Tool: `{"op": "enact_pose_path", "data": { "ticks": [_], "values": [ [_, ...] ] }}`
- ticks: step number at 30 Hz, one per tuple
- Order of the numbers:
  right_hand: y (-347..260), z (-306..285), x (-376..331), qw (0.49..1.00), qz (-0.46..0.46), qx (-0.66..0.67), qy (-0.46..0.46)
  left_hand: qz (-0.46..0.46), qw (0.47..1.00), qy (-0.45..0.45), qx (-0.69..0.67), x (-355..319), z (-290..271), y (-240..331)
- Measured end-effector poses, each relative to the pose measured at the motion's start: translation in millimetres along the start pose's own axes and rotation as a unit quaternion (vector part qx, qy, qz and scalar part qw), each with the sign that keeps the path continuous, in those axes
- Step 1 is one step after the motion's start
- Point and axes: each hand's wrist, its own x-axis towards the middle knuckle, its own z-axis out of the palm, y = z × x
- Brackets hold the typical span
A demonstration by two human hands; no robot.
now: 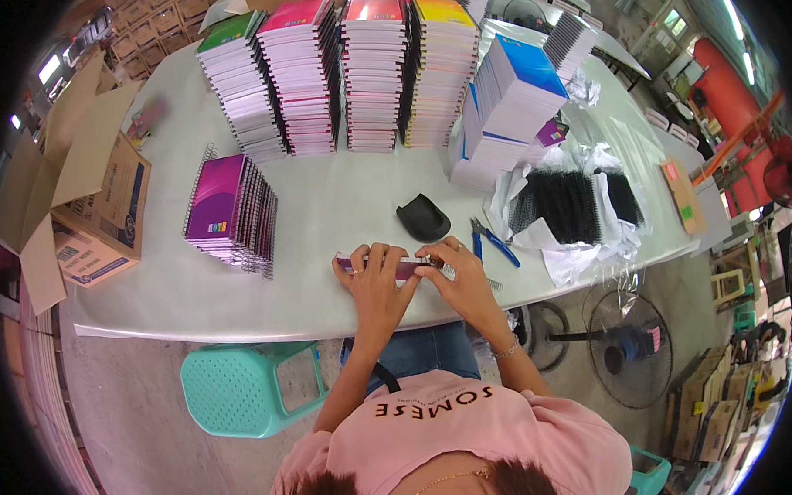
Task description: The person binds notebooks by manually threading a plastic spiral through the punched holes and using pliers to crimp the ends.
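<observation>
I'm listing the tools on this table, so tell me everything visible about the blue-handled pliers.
The pliers have two blue handles, apparently plastic- or rubber-coated, and a dark, metallic-looking tip. They lie on the white table, handles spread, tip pointing away and leftward, between a black curved piece and white wrapping. No hand touches them; the right hand is nearest.

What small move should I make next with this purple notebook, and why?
Probably turn the coil with your right hand while your left hand steadies the notebook: the coil shows beyond the notebook's right end, your right hand is there, and the pliers lie unheld.
</observation>
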Motion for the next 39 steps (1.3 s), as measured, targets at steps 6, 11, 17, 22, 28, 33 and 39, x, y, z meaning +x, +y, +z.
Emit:
{"op": "enact_pose_path", "data": {
  "ticks": [6, 11, 17, 22, 28, 33, 39],
  "values": [
    [1, -1, -3, 1.000, -0.014, 0.000, -0.014, 0.006, 1.000, 0.013, -0.007, 0, -3, -1],
    [28, -4, -10, 0.998, -0.046, -0.001, 0.033, 0.032, 0.999, 0.019, 0.002, 0, 13, 5],
    [36, 11, -10, 0.993, -0.098, 0.062, 0.021, 0.049, 0.996, 0.050, 0.050, 1, 9, 0],
    [34, 12, -12, 0.992, -0.098, 0.067, 0.035, 0.043, 0.997, 0.004, 0.060, 2, -3, 4],
    [36, 7, -16, 0.995, -0.079, 0.062, 0.027, -0.026, 0.990, 0.072, -0.122, -3, -3, -2],
    [17, 7, -16, 0.992, -0.058, 0.109, 0.011, -0.059, 0.983, 0.122, -0.124, -7, -16, -14],
    [17, 0, -14, 0.997, -0.039, 0.070, -0.007, -0.081, 0.975, 0.075, -0.191, -6, -7, -19]
  ]
}}
